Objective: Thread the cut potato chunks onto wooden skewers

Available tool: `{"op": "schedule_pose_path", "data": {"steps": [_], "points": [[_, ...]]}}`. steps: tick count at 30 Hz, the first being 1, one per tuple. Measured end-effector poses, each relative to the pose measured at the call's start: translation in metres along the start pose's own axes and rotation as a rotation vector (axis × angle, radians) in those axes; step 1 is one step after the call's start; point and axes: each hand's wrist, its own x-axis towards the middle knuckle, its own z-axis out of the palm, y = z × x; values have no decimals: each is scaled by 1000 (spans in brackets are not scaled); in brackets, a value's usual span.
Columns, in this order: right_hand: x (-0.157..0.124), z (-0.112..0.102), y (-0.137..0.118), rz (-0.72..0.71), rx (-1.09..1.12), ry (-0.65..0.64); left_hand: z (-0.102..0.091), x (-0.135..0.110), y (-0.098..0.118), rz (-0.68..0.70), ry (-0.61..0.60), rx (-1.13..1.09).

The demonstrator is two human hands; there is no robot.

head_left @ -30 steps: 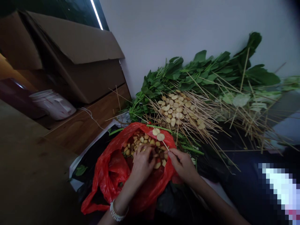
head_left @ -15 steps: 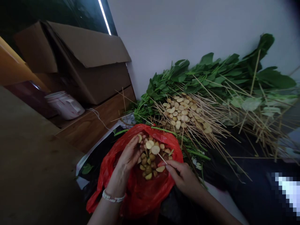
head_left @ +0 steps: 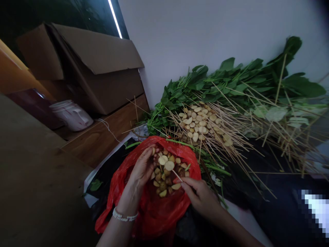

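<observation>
My right hand (head_left: 202, 195) pinches the lower end of a thin wooden skewer (head_left: 177, 175). Two round potato slices (head_left: 169, 166) are threaded near its far end. Left of the skewer tip, my left hand (head_left: 144, 168) is closed on a single potato slice (head_left: 153, 151), partly hidden by the fingers. Both hands are over an open red plastic bag (head_left: 154, 223). Cut potato pieces (head_left: 163, 186) lie inside it, some with brown skin. A beaded bracelet (head_left: 124, 216) circles my left wrist.
Beyond the bag lies a pile of skewered potato slices (head_left: 199, 118). Leafy green skewers (head_left: 231, 77) line the wall, with pale leaf skewers (head_left: 276, 113) on the right. At the left stand a cardboard box (head_left: 113, 89) and a white jug (head_left: 72, 115).
The skewer with its two slices has shifted slightly left and down. The slice in my left hand has turned and shows less of its face.
</observation>
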Motion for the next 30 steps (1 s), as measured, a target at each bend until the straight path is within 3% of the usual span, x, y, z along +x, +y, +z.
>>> {"op": "schedule_pose_path", "data": {"steps": [9, 20, 30], "points": [[-2, 3, 4, -5, -37, 2, -4, -1, -5, 8, -61, 48], [-2, 6, 7, -19, -163, 26, 1, -2, -6, 87, 26, 160], [-2, 5, 6, -19, -113, -5, 2, -1, -4, 103, 53, 170]]}}
